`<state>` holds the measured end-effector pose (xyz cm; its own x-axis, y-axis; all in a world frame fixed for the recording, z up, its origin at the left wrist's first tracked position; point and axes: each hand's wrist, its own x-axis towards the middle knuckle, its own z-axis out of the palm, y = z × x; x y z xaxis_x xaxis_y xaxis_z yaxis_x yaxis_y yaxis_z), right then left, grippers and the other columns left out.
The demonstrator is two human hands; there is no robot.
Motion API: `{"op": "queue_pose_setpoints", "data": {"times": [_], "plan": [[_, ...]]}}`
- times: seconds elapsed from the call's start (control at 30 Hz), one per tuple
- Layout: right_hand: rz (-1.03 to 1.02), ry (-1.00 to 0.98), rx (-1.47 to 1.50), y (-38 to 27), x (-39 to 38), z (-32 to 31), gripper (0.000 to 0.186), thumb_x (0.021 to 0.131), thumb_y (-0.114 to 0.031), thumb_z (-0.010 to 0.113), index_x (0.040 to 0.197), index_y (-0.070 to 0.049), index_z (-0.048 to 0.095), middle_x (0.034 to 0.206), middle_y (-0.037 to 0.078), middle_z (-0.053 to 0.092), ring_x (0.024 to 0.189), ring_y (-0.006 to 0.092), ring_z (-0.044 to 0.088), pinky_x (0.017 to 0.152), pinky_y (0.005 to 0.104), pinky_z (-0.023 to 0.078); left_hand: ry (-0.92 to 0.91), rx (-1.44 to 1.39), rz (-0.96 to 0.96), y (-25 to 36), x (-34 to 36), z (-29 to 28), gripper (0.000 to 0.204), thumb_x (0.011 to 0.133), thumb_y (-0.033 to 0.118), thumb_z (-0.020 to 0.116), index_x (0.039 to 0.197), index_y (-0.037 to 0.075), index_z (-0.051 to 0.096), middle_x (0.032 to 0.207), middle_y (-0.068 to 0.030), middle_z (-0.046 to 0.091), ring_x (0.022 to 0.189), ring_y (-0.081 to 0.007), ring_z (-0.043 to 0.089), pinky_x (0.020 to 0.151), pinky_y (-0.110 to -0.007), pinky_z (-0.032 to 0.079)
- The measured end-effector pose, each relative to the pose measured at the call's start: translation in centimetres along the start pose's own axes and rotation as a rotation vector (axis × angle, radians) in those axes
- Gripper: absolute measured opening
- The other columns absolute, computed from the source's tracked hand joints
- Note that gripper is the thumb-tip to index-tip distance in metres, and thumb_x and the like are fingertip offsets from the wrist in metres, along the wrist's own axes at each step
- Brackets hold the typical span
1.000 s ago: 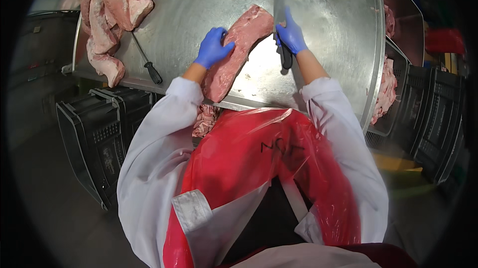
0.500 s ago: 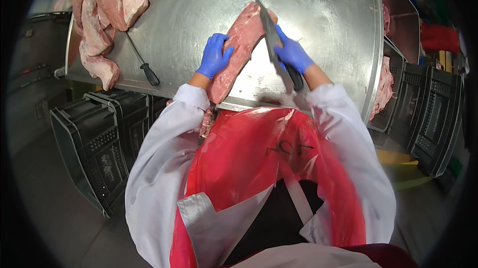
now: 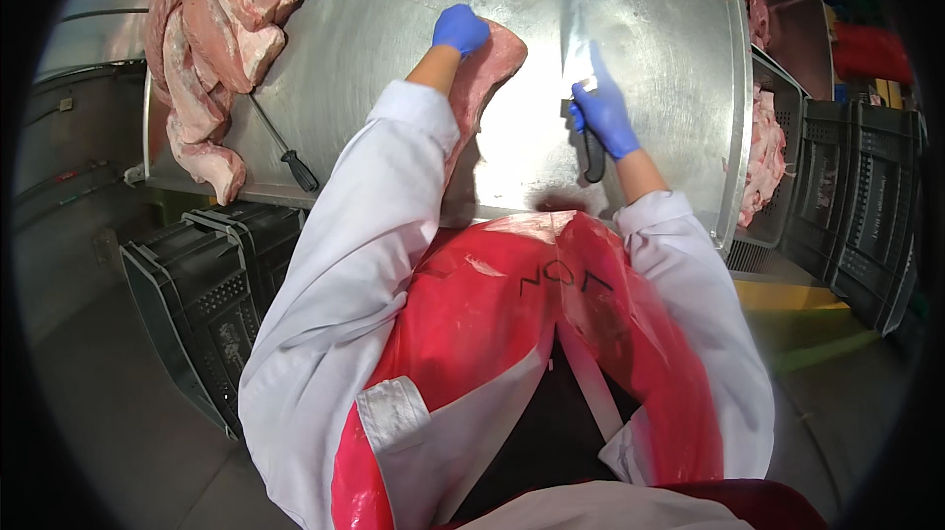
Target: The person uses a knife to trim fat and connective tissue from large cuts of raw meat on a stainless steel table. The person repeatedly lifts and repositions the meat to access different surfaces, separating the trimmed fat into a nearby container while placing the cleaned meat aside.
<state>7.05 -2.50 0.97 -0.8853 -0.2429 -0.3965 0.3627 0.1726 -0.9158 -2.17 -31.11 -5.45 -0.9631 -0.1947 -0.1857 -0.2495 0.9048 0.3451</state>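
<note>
A long slab of pink raw meat [image 3: 495, 61] lies lengthwise on the steel table [image 3: 384, 48], its near part hidden behind my left sleeve. Blue-gloved, my left hand [image 3: 460, 30] is closed over the slab's far left end, fingers curled onto it. My right hand [image 3: 608, 119], also in a blue glove, grips the black handle of a long knife [image 3: 577, 33]. The blade points away from me, blurred, to the right of the meat and apart from it.
A pile of large raw cuts [image 3: 228, 18] covers the table's far left corner. Beside it lies a sharpening steel [image 3: 285, 152]. Dark plastic crates [image 3: 192, 284] stand at the left; at the right, meat trimmings [image 3: 766, 161] fill a crate next to stacked crates [image 3: 847, 195].
My left hand has moved from the slab's near left side to its far end. The knife has come off the meat, swinging right with my right hand.
</note>
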Motion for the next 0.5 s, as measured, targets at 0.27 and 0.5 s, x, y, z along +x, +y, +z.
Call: {"op": "queue_pose_setpoints", "data": {"times": [0.27, 0.5], "plan": [[-0.168, -0.245, -0.379, -0.8, 9.4, 6.0, 0.072, 0.094, -0.016, 0.051, 0.16, -0.027, 0.023, 0.087, 0.019, 0.069, 0.061, 0.0213, 0.066, 0.067, 0.0362, 0.057, 0.174, -0.323, 0.062, -1.3, -2.6, 1.2, 0.022, 0.089, 0.022, 0.067, 0.087, 0.0, 0.07, 0.075, -0.0152, 0.07, 0.067, -0.0251, 0.068, 0.068, -0.038, 0.054], [-0.212, -0.631, -0.717, -1.7, 8.2, -1.3, 0.07, 0.091, -0.014, 0.052, 0.157, -0.027, 0.032, 0.076, 0.009, 0.064, 0.065, 0.0174, 0.062, 0.071, 0.0352, 0.056, 0.204, -0.228, 0.126, -1.5, -3.8, -1.6, 0.02, 0.091, 0.023, 0.066, 0.092, 0.003, 0.07, 0.078, -0.019, 0.069, 0.07, -0.032, 0.068, 0.069, -0.04, 0.053]]}}
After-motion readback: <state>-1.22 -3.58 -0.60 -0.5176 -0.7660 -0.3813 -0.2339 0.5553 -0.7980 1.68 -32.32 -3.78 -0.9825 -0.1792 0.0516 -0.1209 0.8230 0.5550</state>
